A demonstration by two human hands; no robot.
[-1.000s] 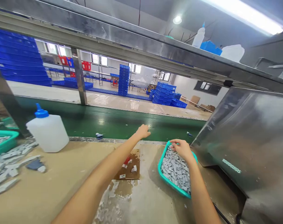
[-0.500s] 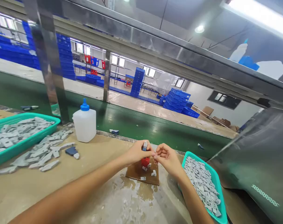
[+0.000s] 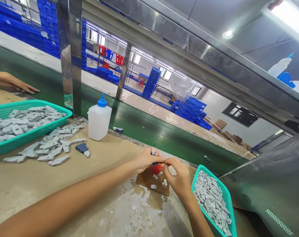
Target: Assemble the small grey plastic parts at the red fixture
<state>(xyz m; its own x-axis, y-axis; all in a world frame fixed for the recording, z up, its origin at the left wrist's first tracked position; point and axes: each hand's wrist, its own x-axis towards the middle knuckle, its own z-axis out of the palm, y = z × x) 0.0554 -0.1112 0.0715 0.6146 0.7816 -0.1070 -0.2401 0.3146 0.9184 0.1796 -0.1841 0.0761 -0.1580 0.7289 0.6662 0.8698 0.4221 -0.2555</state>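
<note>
Left hand (image 3: 148, 160) and right hand (image 3: 179, 172) meeting over the brown board (image 3: 149, 180), left fingers closed around a navy-and-light-grey part (image 3: 153, 152), pale tip uppermost. Right thumb and fingertips drawn close together against the left fingertips; cannot tell of any small piece pinched between. Probably gripped so to steady the part for the finer fingers of the right. Just under the left hand, on the board, a red rounded object (image 3: 156, 169), partly covered, and small light-grey pieces (image 3: 164, 182) scattered around it.

Nearer than the board, a wet, whitish-smeared patch (image 3: 134, 214) on the tan tabletop (image 3: 110, 148). Right of the board, a teal basket (image 3: 230, 197) heaped with small grey chips (image 3: 211, 197), likely set there for easy reach by the right hand. Well left of the board, loose grey pieces (image 3: 52, 144), another navy-and-grey piece (image 3: 82, 148) lying flat, and a second teal basket (image 3: 28, 138) full of larger grey pieces. Beyond these, left of the board, an upright translucent bottle (image 3: 99, 121) with a blue nozzle cap.

Past the board, a green conveyor belt (image 3: 144, 133) carrying a dark part (image 3: 207, 159); over its far-left stretch, a co-worker's hand (image 3: 14, 81). Farther behind the board, tall stacks of blue crates (image 3: 151, 84), presumably piled to save floor space.

No brand, label or writing legible anywhere, bottle included.
</note>
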